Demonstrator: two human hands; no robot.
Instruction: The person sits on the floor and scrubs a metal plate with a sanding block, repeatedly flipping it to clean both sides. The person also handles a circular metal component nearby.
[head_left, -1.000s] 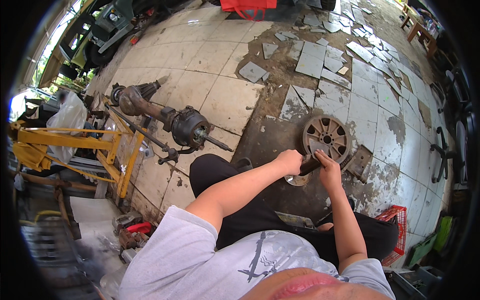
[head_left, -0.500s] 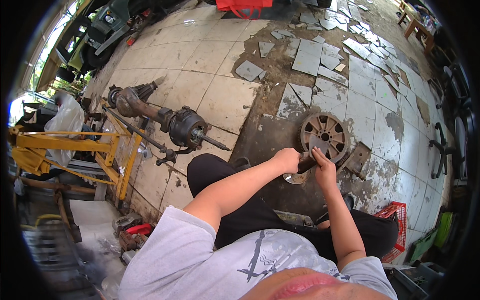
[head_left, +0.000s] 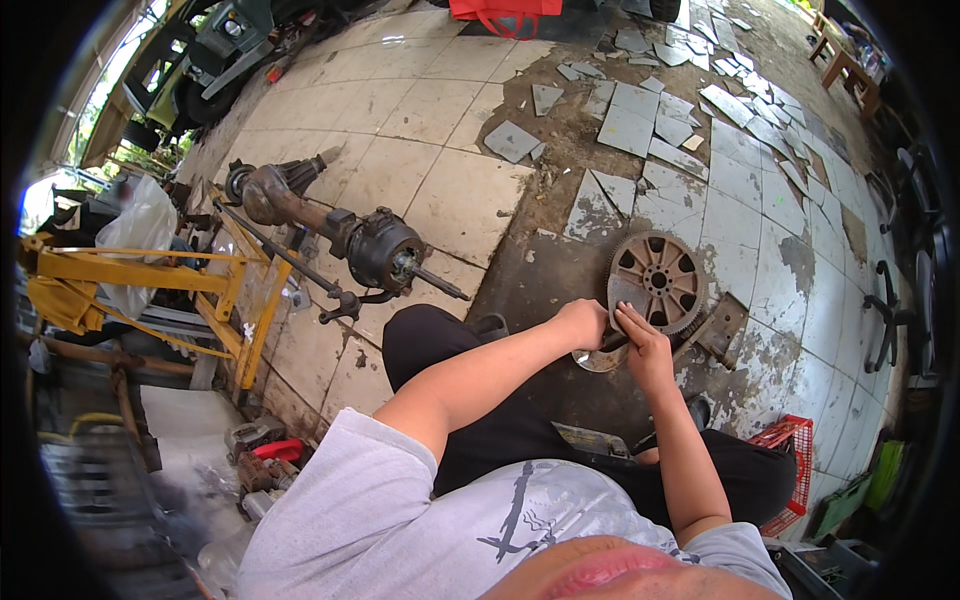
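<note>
Gear wheel (head_left: 657, 281) is lying flat on the floor (head_left: 470, 200), on a dark oily patch among broken tiles (head_left: 640, 110), just in front of the seated person's knees. Left hand (head_left: 583, 323) is curling closed at the near-left rim of the wheel, gripping something small that is hidden under the fingers. Right hand (head_left: 645, 345) is pressing down at the near rim of the wheel, fingers closed round a dark tool; which tool, cannot tell. A pale round plate (head_left: 597, 358) is sitting under both hands, touching the wheel's near edge. A metal block (head_left: 722, 328) is lying just right of the wheel. An axle (head_left: 345, 235) is lying well left of the wheel, a yellow frame (head_left: 150, 275) further left, a red crate (head_left: 785, 445) near-right of it.

Step in hand looks like working a small part at the wheel's rim, both hands steadying. Next move is probably calling for a firm hold by the left hand while the right drives the tool without slipping off the teeth.
</note>
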